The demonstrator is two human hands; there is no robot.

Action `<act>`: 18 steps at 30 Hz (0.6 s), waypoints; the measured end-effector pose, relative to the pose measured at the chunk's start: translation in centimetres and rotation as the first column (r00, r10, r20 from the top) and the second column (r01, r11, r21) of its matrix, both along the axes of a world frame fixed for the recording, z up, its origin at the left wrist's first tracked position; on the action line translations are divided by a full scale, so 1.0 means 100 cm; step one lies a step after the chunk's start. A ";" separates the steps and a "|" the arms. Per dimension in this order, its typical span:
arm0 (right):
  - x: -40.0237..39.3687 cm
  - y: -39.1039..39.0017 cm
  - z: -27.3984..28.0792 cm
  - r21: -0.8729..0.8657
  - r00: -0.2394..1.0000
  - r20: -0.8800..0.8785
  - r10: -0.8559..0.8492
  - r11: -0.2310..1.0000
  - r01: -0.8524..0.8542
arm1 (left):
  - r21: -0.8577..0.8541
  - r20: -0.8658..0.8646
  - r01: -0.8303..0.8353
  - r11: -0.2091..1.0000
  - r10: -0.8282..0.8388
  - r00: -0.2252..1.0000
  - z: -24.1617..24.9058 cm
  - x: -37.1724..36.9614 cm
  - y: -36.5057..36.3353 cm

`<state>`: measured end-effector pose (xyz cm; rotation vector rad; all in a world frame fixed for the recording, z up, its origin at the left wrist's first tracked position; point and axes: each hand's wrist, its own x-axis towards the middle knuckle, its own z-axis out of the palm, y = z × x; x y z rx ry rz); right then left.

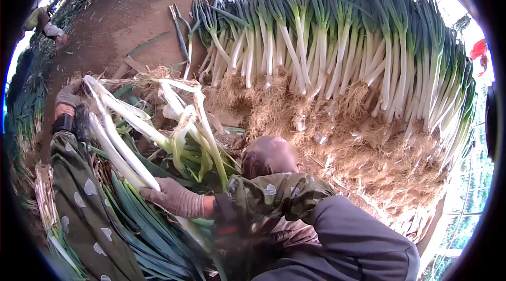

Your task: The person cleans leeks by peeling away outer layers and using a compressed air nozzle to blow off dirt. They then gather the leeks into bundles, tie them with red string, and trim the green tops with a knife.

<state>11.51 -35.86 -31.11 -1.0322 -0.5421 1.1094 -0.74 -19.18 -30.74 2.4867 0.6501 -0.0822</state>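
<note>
Both gloved hands, left hand [68, 94] and right hand [171, 196], are grasping one leek [118, 146], peeling; next probably stacking it on the pile [337, 54].

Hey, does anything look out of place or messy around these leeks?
A few loose stalks lie askew on the dirt, apart from the neat leek stack. Peeled skins dangle from the leek in the gloved hands.

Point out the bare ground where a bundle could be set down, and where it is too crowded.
Free: the bare soil upper left, bordered by the stacked leeks on its right and scattered leaves below. Crowded: the root mass in front of the stack, and the lap, where the left hand and right hand hold leeks.
</note>
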 end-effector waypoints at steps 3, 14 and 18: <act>-0.002 -0.021 0.009 -0.034 0.999 0.026 0.027 0.999 -0.026 | 0.062 -0.025 0.041 0.997 -0.039 0.999 -0.006 -0.004 0.004; 0.047 -0.043 0.007 0.023 0.973 0.231 -0.028 0.999 0.023 | 0.261 -0.473 0.337 0.905 -0.184 0.862 0.007 -0.023 0.086; 0.124 -0.041 0.030 -0.025 0.868 -0.163 -0.468 0.882 0.471 | 0.371 -0.770 0.425 0.826 0.018 0.638 0.032 -0.015 0.184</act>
